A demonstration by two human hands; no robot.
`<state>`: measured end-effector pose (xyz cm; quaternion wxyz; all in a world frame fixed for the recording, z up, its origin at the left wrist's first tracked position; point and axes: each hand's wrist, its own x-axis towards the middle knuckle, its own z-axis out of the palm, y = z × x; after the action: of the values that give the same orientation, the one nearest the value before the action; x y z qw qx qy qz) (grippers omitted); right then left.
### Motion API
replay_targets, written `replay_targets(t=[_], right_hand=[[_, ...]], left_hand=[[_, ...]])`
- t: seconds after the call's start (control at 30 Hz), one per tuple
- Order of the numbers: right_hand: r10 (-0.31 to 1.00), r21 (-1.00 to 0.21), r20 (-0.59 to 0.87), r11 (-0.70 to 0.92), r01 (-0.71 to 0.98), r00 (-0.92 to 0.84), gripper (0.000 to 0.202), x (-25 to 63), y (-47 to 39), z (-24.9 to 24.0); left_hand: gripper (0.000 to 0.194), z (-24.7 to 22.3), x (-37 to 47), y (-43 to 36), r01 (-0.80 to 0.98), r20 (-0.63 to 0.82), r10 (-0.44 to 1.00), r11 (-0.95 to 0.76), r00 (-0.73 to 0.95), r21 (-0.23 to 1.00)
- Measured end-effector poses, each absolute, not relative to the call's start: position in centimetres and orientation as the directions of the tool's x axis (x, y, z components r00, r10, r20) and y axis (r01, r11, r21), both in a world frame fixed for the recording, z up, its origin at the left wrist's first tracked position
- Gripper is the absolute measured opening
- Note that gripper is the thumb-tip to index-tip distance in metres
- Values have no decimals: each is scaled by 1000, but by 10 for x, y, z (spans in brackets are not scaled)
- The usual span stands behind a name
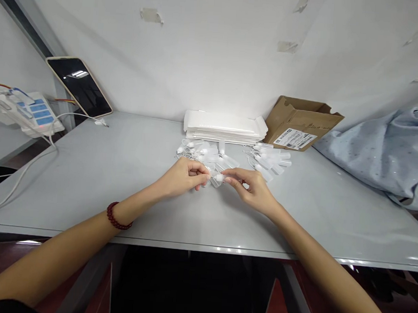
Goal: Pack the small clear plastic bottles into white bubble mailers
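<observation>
Above the middle of the table, my two hands meet at one small translucent plastic bottle with a white cap (219, 177). My right hand (252, 188) pinches it from the right, its fingers hiding most of the body. From the other side, the thumb and forefinger of my left hand (189, 178) are pinched together at the narrow tip of the cap; exactly what lies between them is too small to make out. Just behind my hands lies a loose pile of similar small bottles (205, 149). A second group of these bottles (275, 158) lies to the right.
Flat white cartons (225, 124) are stacked against the wall, beside an open brown cardboard box (301, 120). Light blue fabric (384, 149) rests at the right. A phone (81, 85) leans at the left, near a power strip (36, 111) and white cable (25, 172).
</observation>
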<state>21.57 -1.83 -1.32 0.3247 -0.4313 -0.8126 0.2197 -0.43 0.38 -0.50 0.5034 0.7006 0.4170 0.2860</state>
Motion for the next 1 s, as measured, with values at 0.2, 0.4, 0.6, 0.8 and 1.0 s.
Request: replay_targets(t=[0.2,0.4,0.6,0.8,1.0], right_hand=[[845,-647,336,529,549,-417,25,215,-19,-14],[841,-642,352,537,547,-411,25,215,-18,-15],[838,-637,354,541,549,-415,25,215,-19,-14],[845,-663,347,528,531,-407,25,216,-19,-10],[849,-663,389,527,531,-357,24,219,-17,-5]], left_hand=[[11,-6,-4,3,289,-37,874,-121,485,950],[12,-6,-4,2,292,-37,873,-123,486,948],[10,-4,-3,1,272,-42,873,-106,486,957],[20,-1,0,3,277,-31,889,-108,457,955],[28,-4,1,7,250,-47,910,-63,411,966]])
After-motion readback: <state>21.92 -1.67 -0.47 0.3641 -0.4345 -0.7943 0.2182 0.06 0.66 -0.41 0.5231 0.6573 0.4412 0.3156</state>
